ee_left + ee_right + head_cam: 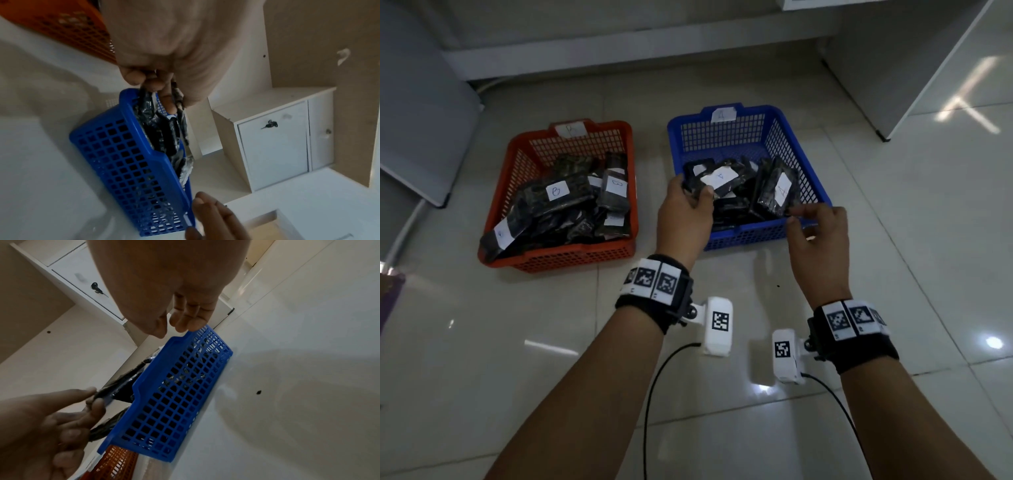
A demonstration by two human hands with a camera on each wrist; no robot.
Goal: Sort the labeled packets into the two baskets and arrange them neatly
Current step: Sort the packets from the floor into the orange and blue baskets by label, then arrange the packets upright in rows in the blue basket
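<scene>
Looks like an office/storage rm, not a home kitchen or lab. Evidence: glossy pale tiled floor [893,240] w/ ceiling-light reflections; white laminate cabinets [273,146] w/ a key left in the door lock [269,125]; white desk/panel furniture [928,68] along the walls, a pale skirting base [619,44] at the back. Work done on the floor: two plastic mesh bins, orange basket [571,255] tagged B & blue basket [743,236] tagged A, w/ handwritten paper labels.
</scene>
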